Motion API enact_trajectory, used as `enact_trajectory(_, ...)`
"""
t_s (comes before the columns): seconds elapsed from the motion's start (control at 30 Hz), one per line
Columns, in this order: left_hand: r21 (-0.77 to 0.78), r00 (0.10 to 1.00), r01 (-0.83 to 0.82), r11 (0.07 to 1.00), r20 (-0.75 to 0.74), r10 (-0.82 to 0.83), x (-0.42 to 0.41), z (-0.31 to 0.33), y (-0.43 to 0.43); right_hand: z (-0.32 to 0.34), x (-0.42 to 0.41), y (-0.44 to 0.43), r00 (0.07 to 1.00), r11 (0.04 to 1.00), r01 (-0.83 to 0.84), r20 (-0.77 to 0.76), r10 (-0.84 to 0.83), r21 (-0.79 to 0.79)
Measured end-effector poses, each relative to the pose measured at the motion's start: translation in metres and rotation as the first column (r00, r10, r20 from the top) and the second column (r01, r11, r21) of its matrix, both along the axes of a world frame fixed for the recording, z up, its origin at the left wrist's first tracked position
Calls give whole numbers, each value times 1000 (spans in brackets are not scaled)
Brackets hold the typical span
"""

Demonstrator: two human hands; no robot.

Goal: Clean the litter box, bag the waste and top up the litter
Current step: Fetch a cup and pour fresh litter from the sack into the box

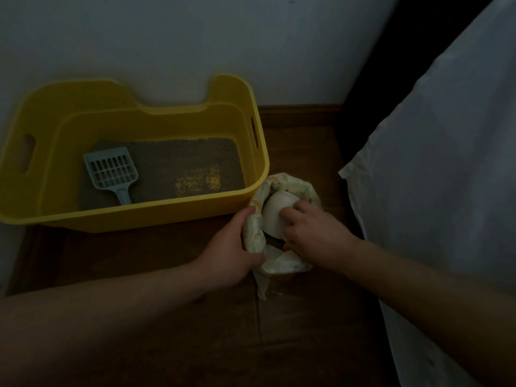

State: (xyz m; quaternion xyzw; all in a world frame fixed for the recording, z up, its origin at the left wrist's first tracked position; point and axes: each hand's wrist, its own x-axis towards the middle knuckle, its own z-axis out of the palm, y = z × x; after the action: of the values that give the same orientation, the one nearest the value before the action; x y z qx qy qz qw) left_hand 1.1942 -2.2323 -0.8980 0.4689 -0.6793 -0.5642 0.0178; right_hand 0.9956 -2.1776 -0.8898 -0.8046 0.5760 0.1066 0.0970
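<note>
A yellow litter box (145, 210) stands on the wooden floor against the wall, with a thin layer of grey litter (178, 169) that leaves yellow bottom showing at the front right. A pale blue slotted scoop (111, 170) lies in it at the left. Right of the box stands an open pale litter bag (282, 263). My left hand (231, 244) grips the bag's left rim. My right hand (310, 230) is inside the bag's mouth, holding a white cup (275, 212) tilted on its side.
A white wall (195, 37) runs behind the box with a wooden skirting board (298, 115). White bedding (446, 163) hangs close on the right. Bare wooden floor (251, 331) lies in front. The light is dim.
</note>
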Motion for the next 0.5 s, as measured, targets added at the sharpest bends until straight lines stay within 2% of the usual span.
enact_trajectory(0.1,-4,1000,-3,1000,-5,3,1,-1,1,-7,-1,4,1000,999,16,23,-15,-29)
enact_trajectory(0.5,-19,1000,-9,1000,19,10,-1,0,2,-4,5,2,998,993,55,-37,-52,104)
